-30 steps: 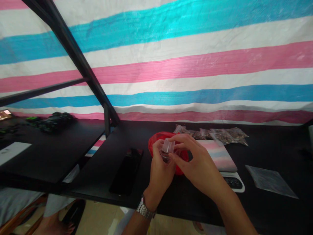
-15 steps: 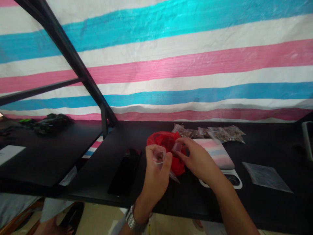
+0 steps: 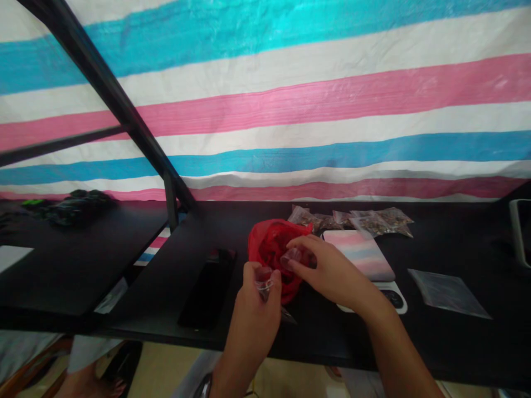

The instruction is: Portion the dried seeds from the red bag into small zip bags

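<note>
We see a black tabletop (image 3: pixel 464 249) running under a striped tarp (image 3: pixel 290 116), with a dark metal frame (image 3: pixel 99 77) slanting across its back left corner. Toward the left edge lies a black phone (image 3: pixel 209 290). Near the right edge a flat clear pouch (image 3: pixel 450 294) lies by itself, and between it and the work sits a white device (image 3: pixel 394 296) with a shiny plate (image 3: pixel 363 257) on it. Our right hand (image 3: pixel 292 254) and forearm cover part of that device and the right side of the red plastic bag (image 3: pixel 259 239); our left hand (image 3: pixel 265 282) covers the bag's near left side.

The red bag stands mouth upward at mid-table, its interior too dark for us to make out the contents. Along the back edge, small clear bags (image 3: pixel 379 222) hold brownish bits. Our right thumb and fingers pinch a small clear cup (image 3: pixel 292 256), tilted at the red bag's mouth; we cannot tell what it holds. Our left fingers curl around a clear plastic bag (image 3: pixel 264 285), whose lower corner shows below the hand.
</note>
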`<state>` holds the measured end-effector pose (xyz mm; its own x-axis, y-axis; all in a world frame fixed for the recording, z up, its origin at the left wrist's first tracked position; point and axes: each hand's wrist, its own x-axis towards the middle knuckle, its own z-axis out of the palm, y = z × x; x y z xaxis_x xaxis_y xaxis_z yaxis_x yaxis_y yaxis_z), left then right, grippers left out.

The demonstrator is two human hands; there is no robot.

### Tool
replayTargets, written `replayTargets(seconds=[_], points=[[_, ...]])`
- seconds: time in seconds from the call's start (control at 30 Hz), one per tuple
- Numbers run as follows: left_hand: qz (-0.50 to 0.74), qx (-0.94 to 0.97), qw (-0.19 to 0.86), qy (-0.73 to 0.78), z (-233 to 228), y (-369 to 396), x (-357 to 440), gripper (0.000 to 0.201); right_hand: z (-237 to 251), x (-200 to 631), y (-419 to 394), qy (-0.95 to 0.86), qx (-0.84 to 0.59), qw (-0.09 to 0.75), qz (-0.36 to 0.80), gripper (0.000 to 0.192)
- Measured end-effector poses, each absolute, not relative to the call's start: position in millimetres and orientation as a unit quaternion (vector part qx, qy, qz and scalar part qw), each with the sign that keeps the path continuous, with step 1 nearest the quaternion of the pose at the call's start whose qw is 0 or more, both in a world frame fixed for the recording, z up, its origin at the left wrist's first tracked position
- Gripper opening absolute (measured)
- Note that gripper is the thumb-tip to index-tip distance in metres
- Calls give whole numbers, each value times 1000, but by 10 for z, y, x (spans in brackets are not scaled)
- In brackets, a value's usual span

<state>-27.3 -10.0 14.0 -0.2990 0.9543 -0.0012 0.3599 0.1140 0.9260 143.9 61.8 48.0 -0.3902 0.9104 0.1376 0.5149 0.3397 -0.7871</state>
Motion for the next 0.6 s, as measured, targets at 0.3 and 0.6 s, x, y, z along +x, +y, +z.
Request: replayTargets(seconds=[0.3,0.6], points=[[633,435,209,605,260,-42,-542,23,337,1294,616,-758,-420,334,370,44],[732,382,204,527,216,-47,-833,16,450,1139,566,-789,-470,325,228,56]])
